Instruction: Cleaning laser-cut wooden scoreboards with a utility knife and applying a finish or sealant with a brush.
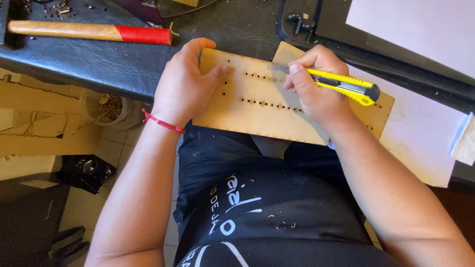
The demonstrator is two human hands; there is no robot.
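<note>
A thin wooden board (257,116) with rows of small square slots lies partly over the table edge and my lap. My left hand (185,84) grips its left end, thumb on top. My right hand (314,86) holds a yellow utility knife (344,85), blade tip pressed at the upper row of slots. A second wooden piece (286,50) pokes out from behind the board.
A hammer (94,32) with a wooden, red-ended handle lies on the black table (99,62) at upper left. White paper sheets (420,133) lie at right. A clear tub of small parts (106,106) and cut wooden sheets (34,118) sit below left.
</note>
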